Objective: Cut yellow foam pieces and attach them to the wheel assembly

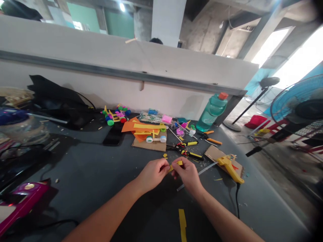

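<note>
Between my two hands, above the dark table, is a small strip of yellow paper (179, 163). My left hand (154, 174) pinches its left end, and my right hand (187, 174) grips the other end between thumb and fingers. A second yellow paper strip (182, 223) lies flat near the table's front edge. Just beyond my hands rest pliers with yellow and black handles (193, 155) and small yellow scraps (165, 156). Behind them, a piece of cardboard (148, 145) bears yellow strips and a stick with white bottle caps (163, 138) at its end.
To the right, a yellow glue gun (230, 168) with a clear glue stick lies on cardboard, its cord trailing forward. A green bottle (211, 112) stands at the back. Orange paper (130, 125), a black phone (112, 135) and a magenta device (24, 201) are farther left. A fan (302, 107) stands beyond the table.
</note>
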Motion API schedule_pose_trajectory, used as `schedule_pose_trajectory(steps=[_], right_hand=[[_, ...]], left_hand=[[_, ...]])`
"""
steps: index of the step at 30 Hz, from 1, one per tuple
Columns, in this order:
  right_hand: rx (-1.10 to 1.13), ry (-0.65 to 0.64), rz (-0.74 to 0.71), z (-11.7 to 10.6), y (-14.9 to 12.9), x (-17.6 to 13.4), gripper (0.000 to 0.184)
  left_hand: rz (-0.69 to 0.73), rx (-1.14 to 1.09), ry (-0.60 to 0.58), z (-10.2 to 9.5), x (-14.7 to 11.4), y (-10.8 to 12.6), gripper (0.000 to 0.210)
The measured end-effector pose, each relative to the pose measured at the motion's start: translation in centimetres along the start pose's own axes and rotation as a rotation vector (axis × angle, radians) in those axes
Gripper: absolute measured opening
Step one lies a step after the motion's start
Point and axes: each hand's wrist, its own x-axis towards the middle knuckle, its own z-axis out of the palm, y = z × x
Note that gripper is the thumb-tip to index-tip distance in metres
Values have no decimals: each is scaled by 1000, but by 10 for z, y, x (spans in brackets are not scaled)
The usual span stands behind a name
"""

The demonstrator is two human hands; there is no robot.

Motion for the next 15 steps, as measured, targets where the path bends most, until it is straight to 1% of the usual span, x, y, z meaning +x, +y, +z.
schedule_pose_trajectory(steps=[2,4,6,7,8,9,11,13,14,15], right_hand=[[-66,52,-10,-6,0,2,22],[-48,122,-38,-13,0,4,22],[-13,176,-47,-17,1,6,24],[-4,186,-44,-18,2,7,25],[-7,186,-41,-19,3,8,26],[-22,181,-40,-18,4,8,26],[-76,169,-58,-17,5,8,25],[-156,162,-89,-14,6,6,23],[-197,159,-103,-13,7,6,21],[-234,152,-117,-12,7,5,19]], left_hand=[[13,46,21,-2,1,-5,22],[-32,89,110,-7,3,-12,24],[-113,140,214,-11,5,-19,30],[-135,174,239,-12,6,-21,34],[-129,208,253,-13,7,-23,36],[-86,233,259,-13,7,-23,34],[71,239,251,-10,7,-22,24],[207,183,232,-4,7,-20,26],[228,147,225,-1,7,-20,28],[220,119,226,3,6,-19,27]])
